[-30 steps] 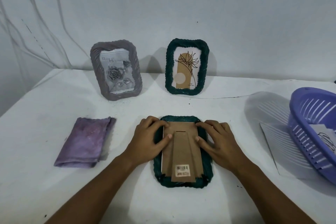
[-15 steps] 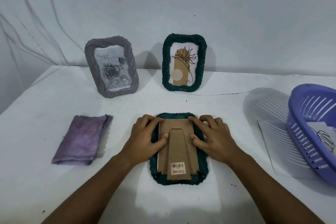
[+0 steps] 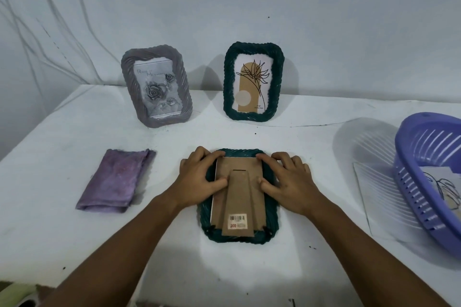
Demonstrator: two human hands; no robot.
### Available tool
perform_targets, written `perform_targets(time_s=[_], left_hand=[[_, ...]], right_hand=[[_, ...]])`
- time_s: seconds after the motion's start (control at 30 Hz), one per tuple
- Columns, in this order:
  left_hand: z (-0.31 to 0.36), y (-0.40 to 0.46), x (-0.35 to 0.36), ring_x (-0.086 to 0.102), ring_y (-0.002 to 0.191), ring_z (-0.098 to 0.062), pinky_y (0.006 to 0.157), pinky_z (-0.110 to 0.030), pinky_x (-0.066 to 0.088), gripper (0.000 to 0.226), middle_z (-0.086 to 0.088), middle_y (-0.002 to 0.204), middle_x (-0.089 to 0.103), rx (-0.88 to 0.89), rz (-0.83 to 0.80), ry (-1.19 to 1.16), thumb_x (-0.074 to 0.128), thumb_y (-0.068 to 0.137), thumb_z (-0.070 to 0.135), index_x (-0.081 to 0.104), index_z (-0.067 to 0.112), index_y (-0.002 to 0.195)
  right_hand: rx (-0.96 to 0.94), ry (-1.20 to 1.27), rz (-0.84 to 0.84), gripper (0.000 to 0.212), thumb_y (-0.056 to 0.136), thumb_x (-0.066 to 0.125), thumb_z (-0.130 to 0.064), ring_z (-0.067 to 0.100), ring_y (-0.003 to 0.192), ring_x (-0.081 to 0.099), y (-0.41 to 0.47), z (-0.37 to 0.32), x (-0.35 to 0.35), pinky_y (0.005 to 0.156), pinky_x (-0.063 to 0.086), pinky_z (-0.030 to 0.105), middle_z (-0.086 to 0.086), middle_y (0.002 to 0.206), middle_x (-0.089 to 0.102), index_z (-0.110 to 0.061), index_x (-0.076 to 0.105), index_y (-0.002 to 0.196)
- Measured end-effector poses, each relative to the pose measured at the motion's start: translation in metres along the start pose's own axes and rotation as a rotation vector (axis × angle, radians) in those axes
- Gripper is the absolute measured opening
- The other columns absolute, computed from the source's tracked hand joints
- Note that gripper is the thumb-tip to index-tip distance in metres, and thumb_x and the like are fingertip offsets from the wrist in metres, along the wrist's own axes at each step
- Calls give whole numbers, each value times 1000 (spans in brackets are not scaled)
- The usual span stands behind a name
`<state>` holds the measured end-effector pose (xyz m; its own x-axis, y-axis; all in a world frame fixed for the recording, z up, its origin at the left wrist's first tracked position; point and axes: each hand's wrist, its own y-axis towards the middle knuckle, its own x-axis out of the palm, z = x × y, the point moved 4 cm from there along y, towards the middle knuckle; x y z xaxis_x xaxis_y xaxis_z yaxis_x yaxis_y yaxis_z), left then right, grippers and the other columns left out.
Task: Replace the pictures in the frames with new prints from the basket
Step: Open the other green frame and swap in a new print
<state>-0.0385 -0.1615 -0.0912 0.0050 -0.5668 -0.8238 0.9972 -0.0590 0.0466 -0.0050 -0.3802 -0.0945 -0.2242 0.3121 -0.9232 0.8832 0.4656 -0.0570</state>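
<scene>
A dark green frame (image 3: 272, 209) lies face down on the white table in front of me. Its brown cardboard backing (image 3: 237, 169) with the folded stand and a barcode sticker faces up. My left hand (image 3: 197, 182) rests on the frame's upper left, fingertips at the backing's top corner and thumb pressing beside the stand. My right hand (image 3: 289, 182) mirrors it on the upper right. At the back, a grey frame (image 3: 157, 87) with a rose picture and a second green frame (image 3: 253, 82) with a plant print stand upright. A purple basket (image 3: 424, 157) at the right holds a print (image 3: 444, 182).
A folded purple cloth (image 3: 116, 180) lies left of the face-down frame. A white sheet (image 3: 374, 189) lies flat on the table partly under the basket. The wall rises right behind the standing frames. The table's near edge runs along the bottom.
Both hands stay pressed on the backing of the face-down frame, with only small shifts of the fingertips. The view has tilted slightly.
</scene>
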Motion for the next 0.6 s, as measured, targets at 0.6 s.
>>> perform_targets(time_s=[0.6], left_hand=[[2, -75, -8, 49, 107, -18, 85, -36, 45, 38, 8, 106, 57, 396, 87, -198, 83, 60, 54, 74, 24, 82]], right_hand=[[-516, 133, 195, 40, 76, 71, -57, 14, 99, 48, -79, -14, 1, 76, 44, 30, -6, 108, 56, -23, 68, 96]])
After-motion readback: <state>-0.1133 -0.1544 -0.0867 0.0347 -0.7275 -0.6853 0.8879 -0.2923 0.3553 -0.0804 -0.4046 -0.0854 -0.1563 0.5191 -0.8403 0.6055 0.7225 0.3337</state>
